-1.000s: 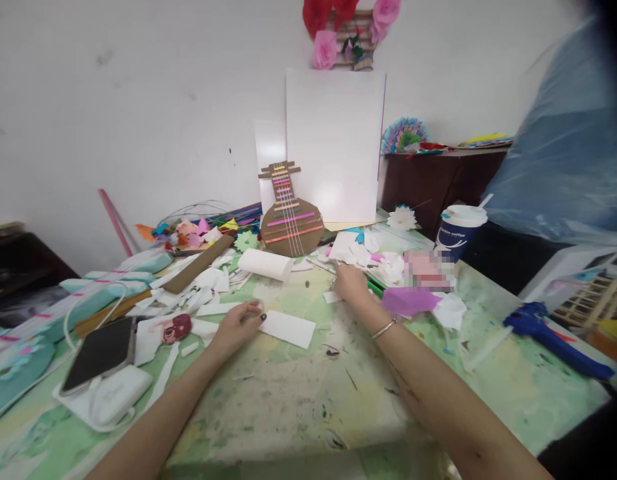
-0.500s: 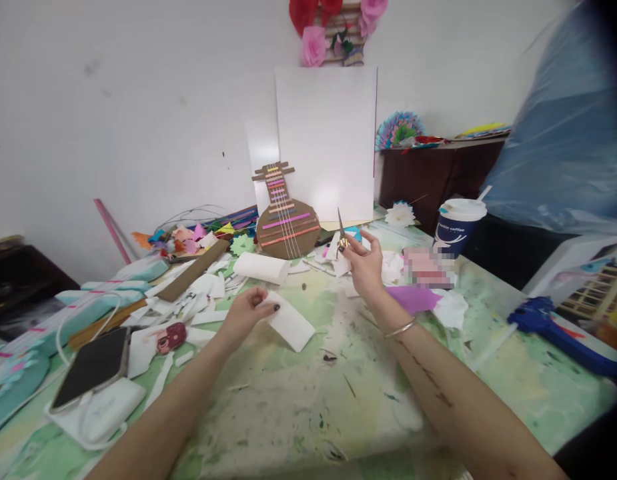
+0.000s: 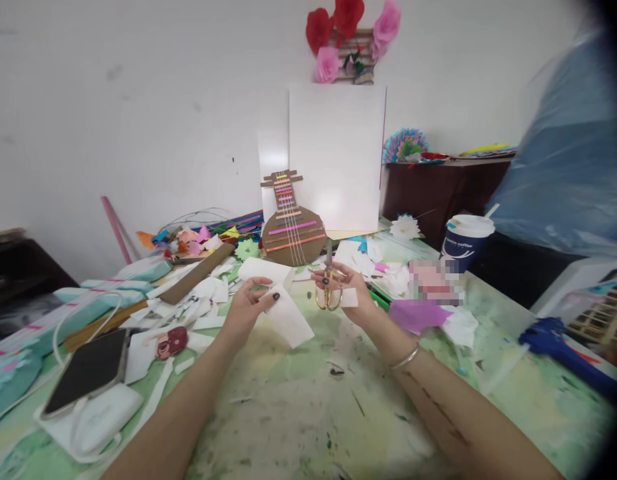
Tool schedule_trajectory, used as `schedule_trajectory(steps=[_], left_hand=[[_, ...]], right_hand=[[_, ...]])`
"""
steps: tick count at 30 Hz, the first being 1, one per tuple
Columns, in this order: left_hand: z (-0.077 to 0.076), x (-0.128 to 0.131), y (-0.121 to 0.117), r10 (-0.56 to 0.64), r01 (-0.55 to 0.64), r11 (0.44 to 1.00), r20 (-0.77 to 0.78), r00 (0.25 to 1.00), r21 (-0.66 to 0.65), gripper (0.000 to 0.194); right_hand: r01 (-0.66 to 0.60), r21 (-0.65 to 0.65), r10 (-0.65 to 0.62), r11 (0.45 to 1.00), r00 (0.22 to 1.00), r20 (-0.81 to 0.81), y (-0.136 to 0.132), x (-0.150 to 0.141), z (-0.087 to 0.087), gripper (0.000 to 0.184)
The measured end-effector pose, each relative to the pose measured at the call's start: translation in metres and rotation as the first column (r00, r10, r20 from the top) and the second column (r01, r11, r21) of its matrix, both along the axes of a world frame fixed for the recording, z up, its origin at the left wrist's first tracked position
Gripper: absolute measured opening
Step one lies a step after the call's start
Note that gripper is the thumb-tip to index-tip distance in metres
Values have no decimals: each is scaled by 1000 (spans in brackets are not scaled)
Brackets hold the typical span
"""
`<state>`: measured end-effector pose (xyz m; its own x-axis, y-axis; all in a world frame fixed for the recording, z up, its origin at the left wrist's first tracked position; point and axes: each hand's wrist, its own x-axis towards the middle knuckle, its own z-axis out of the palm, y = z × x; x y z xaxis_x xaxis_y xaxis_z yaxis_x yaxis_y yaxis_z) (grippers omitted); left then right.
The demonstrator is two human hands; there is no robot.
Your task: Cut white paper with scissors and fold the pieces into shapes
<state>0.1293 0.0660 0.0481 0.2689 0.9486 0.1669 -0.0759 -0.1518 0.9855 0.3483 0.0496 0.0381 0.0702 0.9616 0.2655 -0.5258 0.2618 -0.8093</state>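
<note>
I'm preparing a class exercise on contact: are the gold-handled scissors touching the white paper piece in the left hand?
Apart. The head view shows bare green tabletop between the gold-handled scissors and the white paper piece.

Blue cup (image 3: 461, 248), reading "luckin coffee"

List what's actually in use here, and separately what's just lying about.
In use:
- white paper piece, held in the left hand
- gold-handled scissors, held in the right hand

Apparently just lying about:
- phone, at the left
- purple paper, beyond the right wrist
- coffee cup, at the right
- blue tool, at the far right
</note>
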Motion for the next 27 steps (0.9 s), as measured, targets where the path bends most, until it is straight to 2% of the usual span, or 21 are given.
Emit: schedule_trajectory(steps=[4, 6, 11, 13, 15, 17, 19, 21, 25, 27], left_hand=[[5, -3, -7, -22, 22, 999, 17, 1000, 38, 46], [5, -2, -10, -47, 46, 998, 23, 999, 47, 43], [1, 4, -20, -222, 221, 974, -13, 975, -53, 44], [0, 7, -21, -245, 243, 966, -7, 970, -86, 49], [0, 8, -21, -184, 185, 979, 21, 983, -90, 52], [-1, 9, -19, -73, 77, 994, 56, 996, -79, 54], [-3, 9, -16, 23, -18, 999, 91, 996, -49, 55], [-5, 9, -16, 70, -69, 998, 125, 990, -10, 54], [-5, 14, -21, 80, -77, 997, 226, 971, -24, 55], [-6, 18, -26, 19, 10, 995, 282, 959, -100, 56]], right_hand=[[9, 74, -22, 997, 985, 174, -3, -15, -8, 41], [-21, 89, 7, 996, 988, 157, -8, -21, -8, 37], [-245, 15, 244, 970, 969, 42, -19, -28, -5, 30], [-226, 0, 225, 974, 970, 86, -21, -29, -6, 30], [-137, -3, 135, 991, 974, 181, -21, -30, -8, 32], [-82, -8, 81, 997, 963, 256, -22, -33, -9, 31], [-98, -56, 111, 994, 945, 308, -25, -38, -10, 31], [-137, -134, 177, 982, 914, 364, -29, -44, -9, 36], [-133, -184, 196, 974, 901, 387, -37, -49, -5, 43], [-104, -168, 158, 980, 925, 346, -38, -48, -3, 42]])
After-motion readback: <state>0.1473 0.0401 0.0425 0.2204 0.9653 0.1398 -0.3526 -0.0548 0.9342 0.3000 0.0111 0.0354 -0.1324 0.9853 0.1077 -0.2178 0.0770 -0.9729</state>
